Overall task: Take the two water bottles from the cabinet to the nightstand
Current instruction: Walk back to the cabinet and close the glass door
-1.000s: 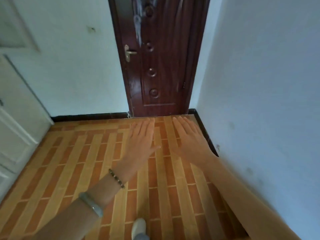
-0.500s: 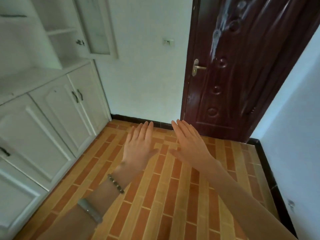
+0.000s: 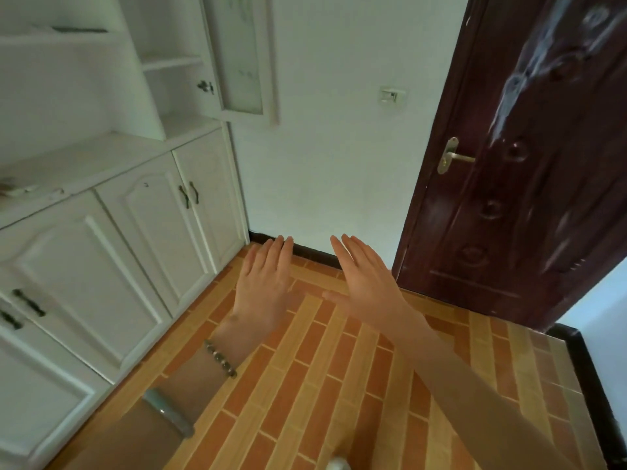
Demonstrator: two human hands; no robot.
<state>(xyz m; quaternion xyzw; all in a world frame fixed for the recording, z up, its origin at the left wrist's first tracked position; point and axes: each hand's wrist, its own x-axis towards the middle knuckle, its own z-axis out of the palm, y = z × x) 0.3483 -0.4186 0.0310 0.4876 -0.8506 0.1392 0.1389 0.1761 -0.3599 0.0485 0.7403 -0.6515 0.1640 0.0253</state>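
While both hands are held out flat above the floor, the parts of the scene read as follows.

Left hand [image 3: 263, 293]: palm down, fingers [image 3: 276, 256] straight and close together, released, grasping nothing.
Right hand [image 3: 368, 283]: palm down, fingers [image 3: 353, 252] straight, thumb spread toward the left hand, released, grasping nothing.
Gap between hands: the two hands lie side by side, apart, not touching.
Wrist wear: a beaded bracelet [image 3: 220, 357] at the left wrist; a pale green bangle [image 3: 168, 412] further up the same forearm.
Cabinet [image 3: 112, 232]: white, to the left of the left fingers; lower doors closed, with dark handles.
Upper shelves [image 3: 171, 62]: open, above and left of the fingers; one glazed door [image 3: 237, 59] stands swung open.
Water bottles: none can be made out on the visible shelves or ledge.
Floor [image 3: 339, 385]: orange and tan brick-pattern tile, under both hands.
Wall [image 3: 339, 130]: white, beyond the fingertips, with a small switch [image 3: 392, 95].
Door [image 3: 526, 181]: dark red-brown, to the right of the right fingers, with a brass lever handle [image 3: 453, 157].
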